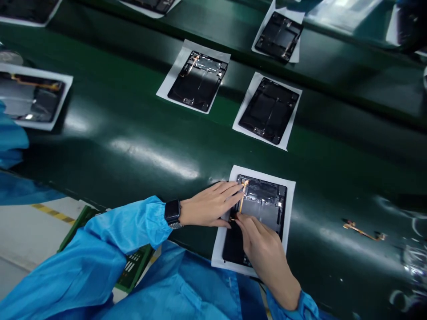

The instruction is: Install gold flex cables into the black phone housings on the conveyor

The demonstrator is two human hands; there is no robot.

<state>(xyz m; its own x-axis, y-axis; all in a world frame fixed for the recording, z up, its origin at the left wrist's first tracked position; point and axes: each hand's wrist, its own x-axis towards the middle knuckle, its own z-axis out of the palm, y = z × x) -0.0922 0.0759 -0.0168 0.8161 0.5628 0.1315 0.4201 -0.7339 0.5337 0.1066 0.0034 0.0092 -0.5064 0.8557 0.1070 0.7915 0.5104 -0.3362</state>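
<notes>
In front of me an opened tablet (268, 215) lies on a white sheet (289, 195) at the bench's near edge. An orange flex cable (241, 204) runs along the tablet's left side. My left hand (213, 205) reaches in from the left with its fingers stretched out, the tips resting at the cable's upper end. Lower down, my right hand (263, 246) has thumb and forefinger pinched at the cable's bottom end; the fingertips partly hide it. The tablet's lower part is partly covered by that hand.
Beyond stand more opened tablets on white sheets: one at centre (200, 84), one to its right (270, 111), another on the raised ledge (278, 38). A loose flex cable (363, 231) lies right. At far left, another person's blue sleeve (11, 138) is beside a tablet (36, 100).
</notes>
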